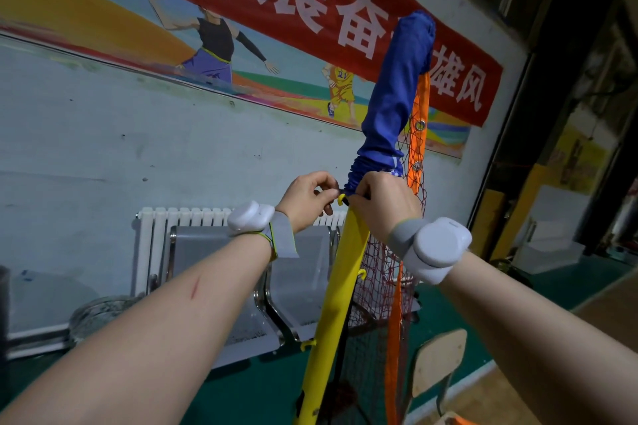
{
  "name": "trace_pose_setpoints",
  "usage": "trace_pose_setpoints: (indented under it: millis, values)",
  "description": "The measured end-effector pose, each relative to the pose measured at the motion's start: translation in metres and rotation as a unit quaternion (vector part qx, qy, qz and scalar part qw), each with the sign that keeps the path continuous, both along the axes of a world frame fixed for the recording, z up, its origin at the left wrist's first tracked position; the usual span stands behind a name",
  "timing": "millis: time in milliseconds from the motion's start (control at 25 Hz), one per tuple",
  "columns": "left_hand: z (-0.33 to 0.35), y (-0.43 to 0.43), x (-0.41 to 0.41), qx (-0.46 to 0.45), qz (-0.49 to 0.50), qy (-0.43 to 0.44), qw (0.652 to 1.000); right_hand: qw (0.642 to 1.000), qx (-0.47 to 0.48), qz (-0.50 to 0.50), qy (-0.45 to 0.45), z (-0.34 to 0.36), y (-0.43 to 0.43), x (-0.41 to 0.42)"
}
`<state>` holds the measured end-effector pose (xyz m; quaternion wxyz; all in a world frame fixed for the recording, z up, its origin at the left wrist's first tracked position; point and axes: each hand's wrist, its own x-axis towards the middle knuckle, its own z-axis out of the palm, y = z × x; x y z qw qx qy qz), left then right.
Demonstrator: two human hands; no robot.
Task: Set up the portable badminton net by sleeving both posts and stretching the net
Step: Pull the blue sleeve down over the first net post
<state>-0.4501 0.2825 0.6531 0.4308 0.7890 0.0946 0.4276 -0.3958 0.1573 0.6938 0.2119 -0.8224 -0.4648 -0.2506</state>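
Head view, single frame.

- Yellow post: leans from bottom centre of the frame up to mid-frame, tilted right. Small yellow hook on its left side, just under the hands.
- Blue sleeve: covers the post's upper part and runs to the upper right of centre. Lower hem is bunched at mid-frame.
- Net: dark red mesh hanging just right of the post. Orange edge tape runs down beside the sleeve.
- Left hand: fingers curled, thumb and forefinger pinching a dark tab at the hem. Cannot tell what the tab is.
- Right hand: clenched round the bunched hem, knuckles toward the camera.
- White wrist units on grey straps, both arms.
- Behind: metal bench seats, white radiator, red banner across the top. Wooden chair at lower right.
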Motion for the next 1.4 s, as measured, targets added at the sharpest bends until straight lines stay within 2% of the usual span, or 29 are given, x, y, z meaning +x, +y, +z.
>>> trace_pose_setpoints:
  millis: [240,480,640,800,1000,1320,1400]
  values:
    - [-0.01,0.0,-0.007,0.011,-0.004,-0.017,1.0,0.993,0.088,0.062,0.045,-0.006,-0.003,-0.004]
    - [-0.018,-0.011,-0.004,-0.043,-0.033,-0.048,0.997,0.982,0.118,0.121,0.085,-0.014,-0.006,-0.004]
    - [-0.021,-0.014,-0.002,-0.057,-0.039,-0.065,0.995,0.986,0.094,0.122,0.064,-0.015,-0.009,-0.005]
    - [-0.024,-0.015,0.001,-0.061,-0.011,-0.08,0.995,0.994,0.045,0.094,-0.031,-0.015,-0.009,-0.002]
    - [-0.026,-0.008,0.001,-0.088,-0.018,-0.115,0.989,0.984,0.123,0.117,0.047,-0.015,-0.001,-0.001]
    - [-0.033,-0.016,0.003,-0.071,-0.023,-0.105,0.992,0.986,0.051,0.153,-0.042,-0.011,-0.013,0.012]
    - [-0.03,-0.018,0.001,-0.103,-0.026,-0.101,0.989,0.986,0.053,0.15,-0.053,-0.012,-0.011,0.012]
